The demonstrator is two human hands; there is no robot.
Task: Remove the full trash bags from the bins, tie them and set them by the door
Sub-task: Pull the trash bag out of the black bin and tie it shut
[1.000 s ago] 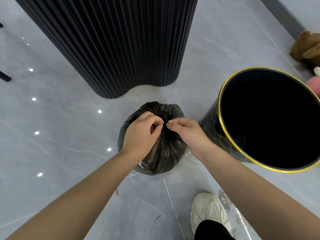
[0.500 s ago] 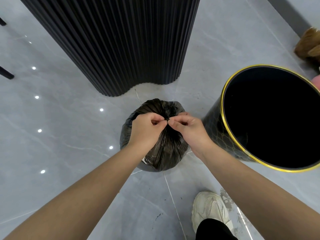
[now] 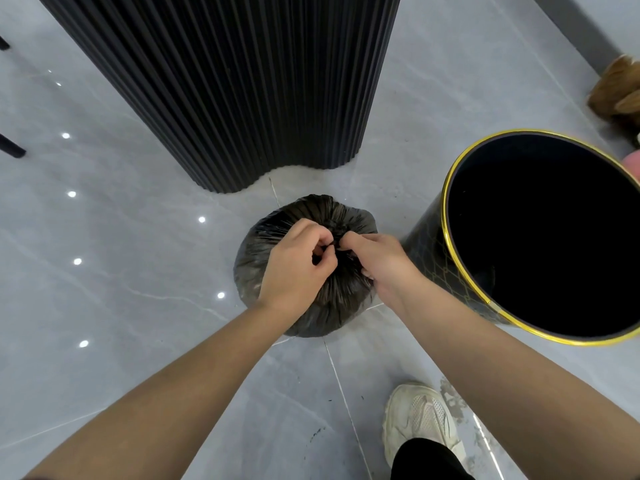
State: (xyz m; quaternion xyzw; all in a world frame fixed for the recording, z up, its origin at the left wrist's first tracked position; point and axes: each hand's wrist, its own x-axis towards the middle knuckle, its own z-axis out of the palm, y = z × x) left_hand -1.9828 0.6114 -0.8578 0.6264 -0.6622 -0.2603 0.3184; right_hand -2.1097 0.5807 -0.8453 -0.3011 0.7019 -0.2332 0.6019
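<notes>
Both hands meet at frame centre over the black trash bag [image 3: 332, 299], which sits on the grey floor [image 3: 138, 306] just left of the empty gold-rimmed bin [image 3: 429, 251]. The left hand [image 3: 294, 268] and right hand [image 3: 384, 261] each pinch the gathered neck. Thin plastic could tear or slip if pulled unevenly, leaving a loose knot.
</notes>
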